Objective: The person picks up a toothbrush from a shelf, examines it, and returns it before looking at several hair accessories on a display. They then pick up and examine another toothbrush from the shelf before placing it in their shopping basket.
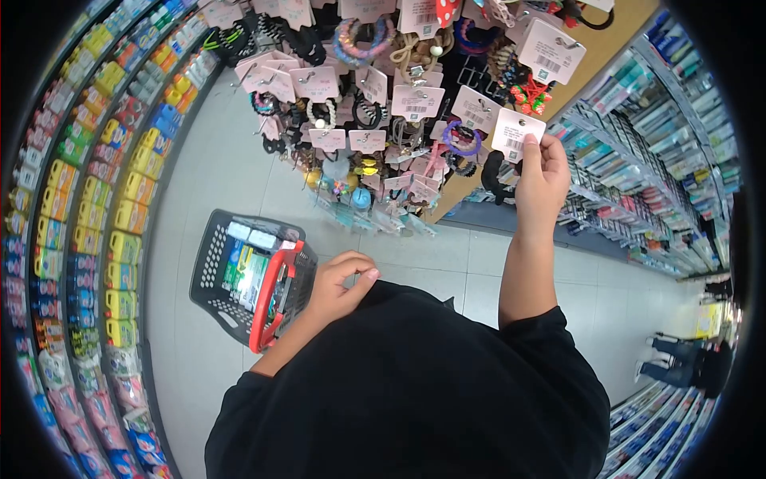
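Pinkish-white card (509, 137): is hanging at the right side of a hair-accessory display, a metal hook (523, 122) showing at its hole.
Right hand (545, 169): is pinching the card at its lower right edge, the thumb lying on the printed face and the fingers passing behind.
Left hand (343, 283): is resting loosely curled beside the black shirt (415, 383), a gap showing between thumb and fingers; no held thing is showing.
Spacing of the 2 hands: they are lying well apart.
Sound handling (judgement): the hold is calling for a light edge pinch, the thumb sitting clear of the barcode; any pull is best following the hook's line, sparing the hole and the neighbouring cards (477, 106).
Card direction: the printed face is facing the wearer; the holed edge is pointing away from the body, its right end tilting slightly lower.
Long axis: the card is appearing nearly square, its longer side seemingly running crosswise; the lens is bending shapes, so this is remaining uncertain.
Dark hair tie (496, 180): is hanging just below the card, its length running roughly downward; whether it is joining this card, the view is not telling.
Shopping basket (206, 275): is holding packs (247, 267), its red handle (265, 299) lying beside the left forearm.
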The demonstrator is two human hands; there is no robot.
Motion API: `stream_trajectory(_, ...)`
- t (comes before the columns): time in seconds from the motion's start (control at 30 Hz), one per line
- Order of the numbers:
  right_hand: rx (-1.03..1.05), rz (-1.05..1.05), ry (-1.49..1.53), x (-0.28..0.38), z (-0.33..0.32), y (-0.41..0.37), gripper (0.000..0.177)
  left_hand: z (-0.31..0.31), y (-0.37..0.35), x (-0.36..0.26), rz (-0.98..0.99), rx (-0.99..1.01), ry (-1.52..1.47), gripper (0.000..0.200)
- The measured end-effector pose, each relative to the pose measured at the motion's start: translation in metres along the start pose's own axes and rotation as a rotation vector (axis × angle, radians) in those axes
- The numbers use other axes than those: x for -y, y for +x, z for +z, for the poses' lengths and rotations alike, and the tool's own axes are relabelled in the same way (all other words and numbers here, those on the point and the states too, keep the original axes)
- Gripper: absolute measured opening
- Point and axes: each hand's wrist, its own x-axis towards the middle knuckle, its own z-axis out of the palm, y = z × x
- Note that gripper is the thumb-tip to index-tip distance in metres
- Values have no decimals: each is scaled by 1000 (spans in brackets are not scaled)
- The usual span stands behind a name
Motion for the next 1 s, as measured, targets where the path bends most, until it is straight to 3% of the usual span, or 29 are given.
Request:
stream_trajectory(0.23,95,64,59,1,-5,16,13,9,-39,-12,-176,-206,142,9)
stream_trajectory(0.33,185,61,33,-28,-11,35,14,11,-56,-14,-243,-295,160,10)
stream_trajectory(0.47,148,-114,7,-68,-5,59,18,-4,-69,-22,-303,-309,223,7)
stream_trajectory(0.57,5,-279,-163,-61,-1,52,25,-26,-77,-9,-119,-445,581,24)
stream_trajectory(0.67,-203,-386,-142,-46,2,17,25,-52,-85,-2,-240,-604,1058,43)
stream_trajectory(0.7,-164,-400,-131,-44,7,0,24,-61,-92,4,-294,-586,1153,48)
stream_trajectory(0.77,-100,-432,-123,-44,22,-47,21,-78,-108,12,-683,-344,971,42)
stream_trajectory(0.8,52,-447,-181,-45,34,-73,19,-87,-118,19,-857,-208,866,39)
stream_trajectory(0.9,562,-464,-359,-29,81,-156,22,-103,-144,60,-699,-188,750,40)
stream_trajectory(1.0,862,-464,-443,-12,132,-225,35,-116,-148,51,-685,-63,622,47)
